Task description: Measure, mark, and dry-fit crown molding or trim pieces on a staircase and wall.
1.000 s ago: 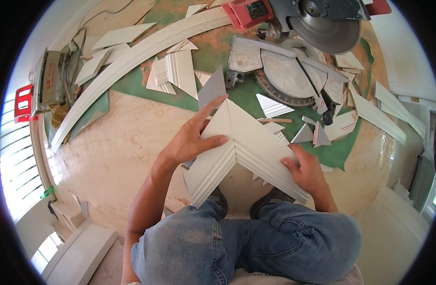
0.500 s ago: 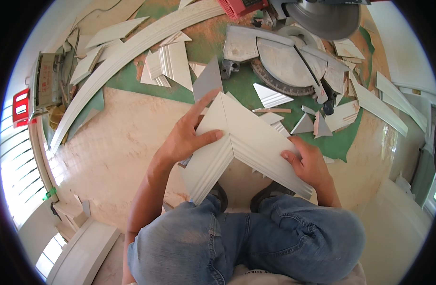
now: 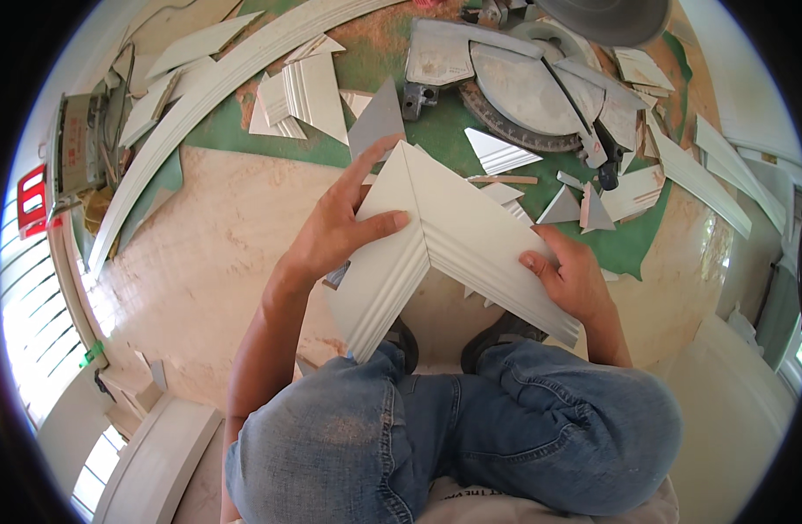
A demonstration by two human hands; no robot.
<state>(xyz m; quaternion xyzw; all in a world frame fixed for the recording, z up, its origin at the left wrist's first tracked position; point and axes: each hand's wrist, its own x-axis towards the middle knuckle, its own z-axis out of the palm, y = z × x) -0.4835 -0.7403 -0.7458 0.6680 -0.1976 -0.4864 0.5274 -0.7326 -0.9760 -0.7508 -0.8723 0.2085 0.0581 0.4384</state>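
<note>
Between my hands are two white moulding boards, the left (image 3: 375, 275) and the right (image 3: 479, 244), meeting along a diagonal seam in an inverted V, with stepped ridges on their inner edges. My left hand (image 3: 340, 223) grips the left board, thumb on its face near the seam and fingers along its outer edge. My right hand (image 3: 571, 275) is closed on the right board near its lower end, thumb on top. Just beyond the top corner lies a grey triangular offcut (image 3: 370, 118). My jeans-clad knees are below the boards.
A mitre saw (image 3: 514, 92) sits on a green sheet (image 3: 217, 131) among moulding offcuts (image 3: 305, 87). A long curved moulding (image 3: 200, 100) arcs across the left; strips (image 3: 698, 183) lie at right. A metal machine (image 3: 73, 144) and red plastic frame (image 3: 36, 196) stand at far left, near a window.
The joined boards and both hands sit higher in the picture, and the surroundings have shifted upward too, cutting more of the saw off at the top. Both grips look the same.
</note>
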